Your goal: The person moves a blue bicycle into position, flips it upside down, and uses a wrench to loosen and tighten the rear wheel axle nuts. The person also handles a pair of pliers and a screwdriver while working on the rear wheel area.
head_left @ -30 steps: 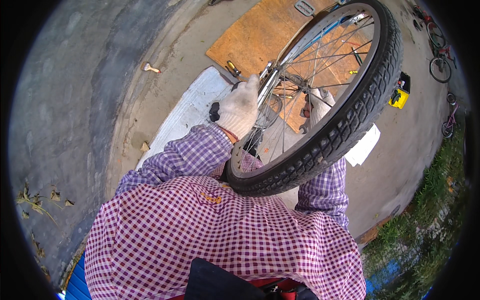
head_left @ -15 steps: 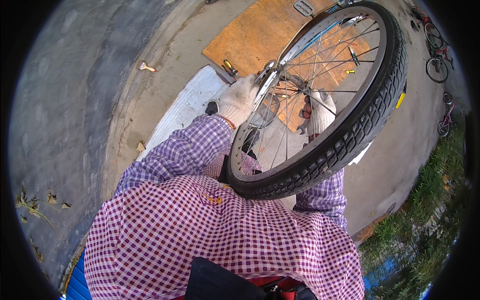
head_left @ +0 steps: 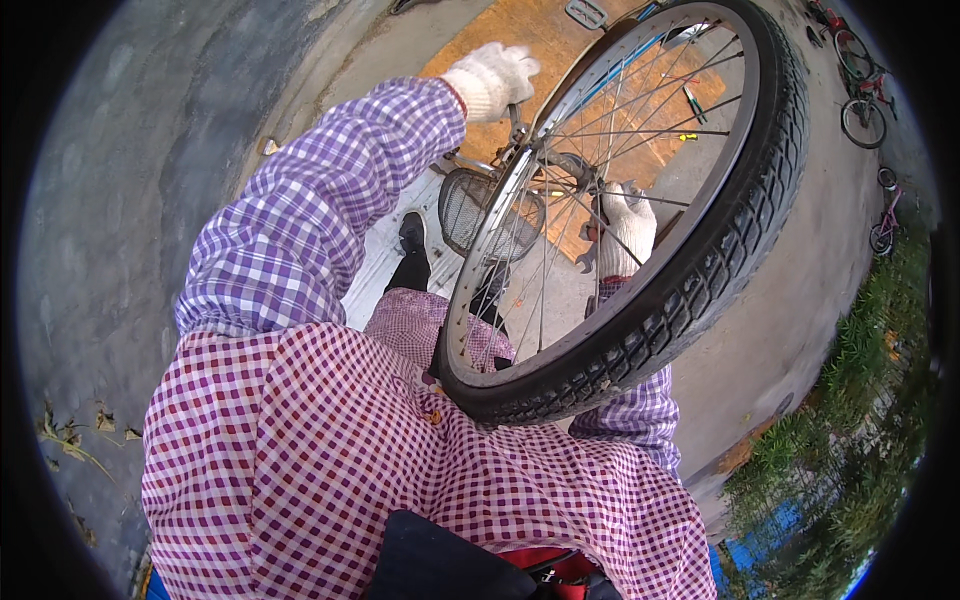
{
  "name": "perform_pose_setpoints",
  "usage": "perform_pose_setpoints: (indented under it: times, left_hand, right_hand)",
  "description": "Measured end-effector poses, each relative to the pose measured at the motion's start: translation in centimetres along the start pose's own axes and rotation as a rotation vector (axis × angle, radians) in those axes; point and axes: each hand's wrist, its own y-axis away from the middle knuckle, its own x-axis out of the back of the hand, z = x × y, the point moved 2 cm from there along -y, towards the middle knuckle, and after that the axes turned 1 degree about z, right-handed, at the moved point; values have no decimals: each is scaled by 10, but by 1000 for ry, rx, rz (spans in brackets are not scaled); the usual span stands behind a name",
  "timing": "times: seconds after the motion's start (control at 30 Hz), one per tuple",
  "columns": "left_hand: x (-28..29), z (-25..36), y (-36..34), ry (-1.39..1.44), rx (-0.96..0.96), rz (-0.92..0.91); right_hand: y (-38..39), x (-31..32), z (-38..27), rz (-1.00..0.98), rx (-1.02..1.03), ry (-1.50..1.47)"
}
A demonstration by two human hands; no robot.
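Observation:
A bicycle wheel (head_left: 738, 262) with a black knobbly tyre and thin spokes stands tilted in front of me, its lower edge against my checked apron (head_left: 330, 430). My right hand (head_left: 628, 235), in a white glove, is closed behind the spokes around a grey open-end wrench (head_left: 586, 262), whose jaw sticks out by the fingers. My left hand (head_left: 495, 80), also gloved, is raised beyond the rim's left side, over a grey metal part of the bicycle; its fingers are blurred, and any contact is unclear. A wire basket (head_left: 475, 215) hangs below the wheel's hub.
Brown board (head_left: 480, 42) lies on the ground ahead, with green-handled pliers (head_left: 694, 103) and a yellow tool (head_left: 688, 137) seen through the spokes. A bicycle pedal (head_left: 586, 13) shows at the top. Other bicycles (head_left: 862, 122) stand far right, above green plants (head_left: 830, 420).
My left hand has left the wheel's left rim and moved up and away from me. The wheel has shifted slightly left and down in view. My right hand still holds the wrench.

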Motion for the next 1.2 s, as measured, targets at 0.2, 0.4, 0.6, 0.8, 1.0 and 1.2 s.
perform_pose_setpoints:
  times: [0.2,0.4,0.6,0.8,1.0,1.2]
  left_hand:
    - [29,4,-18,-355,-199,44]
    - [67,36,-54,-291,-235,28]
    - [82,63,-62,-131,-315,276]
    - [90,78,-57,-72,-314,432]
    - [111,126,-65,330,-208,168]
    - [74,161,-79,535,-99,177]
  right_hand:
    - [-10,11,1,82,-24,113]
    - [0,42,7,131,-30,117]
    - [11,58,23,157,-45,126]
    - [12,75,22,155,-126,81]
    - [-5,120,19,224,-68,117]
    - [-30,165,42,207,-186,96]
